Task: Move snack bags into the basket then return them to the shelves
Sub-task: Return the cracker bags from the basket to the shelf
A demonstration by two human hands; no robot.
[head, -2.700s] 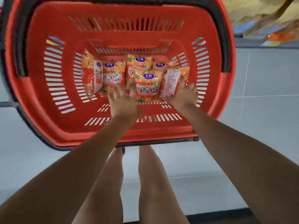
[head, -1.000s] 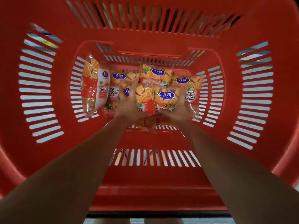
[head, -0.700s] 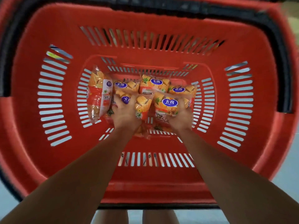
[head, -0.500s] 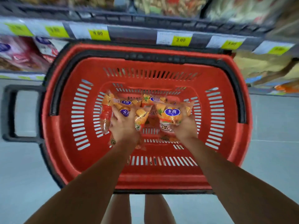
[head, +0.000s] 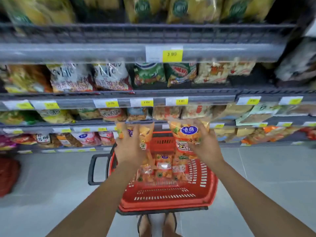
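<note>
Both hands are now lifted clear of the basket (head: 167, 200) toward the shelves (head: 119, 95), no longer down among the bags. The left hand (head: 130, 149) grips one orange bag (head: 145, 130) and the right hand (head: 205, 146) grips a second bag (head: 188, 134). Several remaining bags (head: 164, 166) lie in the basket, so the return to the shelves looks barely begun.

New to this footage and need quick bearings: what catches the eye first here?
Centre frame, the left hand grips an orange snack bag and the right hand grips a blue-logo bag, both held above the red basket. The basket stands on the grey floor with more bags inside. Behind, packed snack shelves with yellow price tags fill the upper half.
</note>
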